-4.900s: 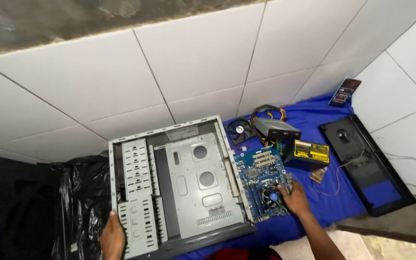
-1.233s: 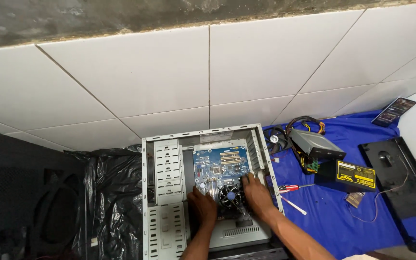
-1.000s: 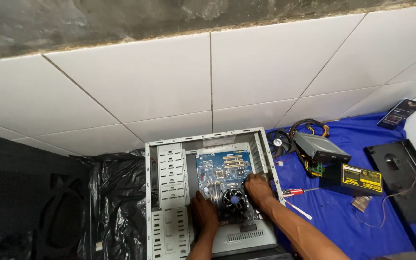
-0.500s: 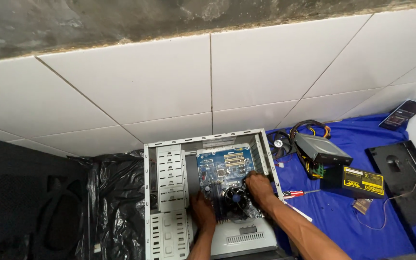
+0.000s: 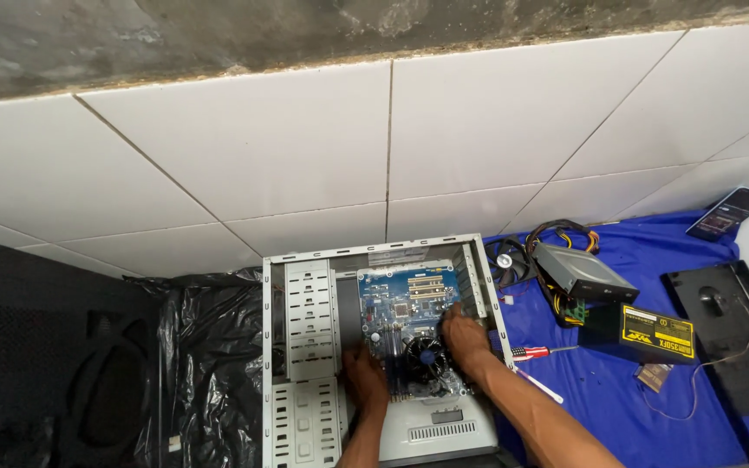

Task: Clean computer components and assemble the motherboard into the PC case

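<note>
An open grey computer case lies flat in front of me. Inside it sits a blue motherboard with a round black cooler fan. My left hand rests on the board's left lower edge, fingers bent onto it. My right hand presses on the board's right edge beside the fan. Both hands touch the board; whether they grip it I cannot tell for sure.
A blue cloth lies to the right with a screwdriver, a black power supply, a grey drive with cables, a loose fan, a black side panel and a phone. Black plastic lies to the left.
The motherboard went from the blue cloth into the case. Over the last second both hands stay on it, shifting it slightly toward the case's far end; my view has drifted a little.
</note>
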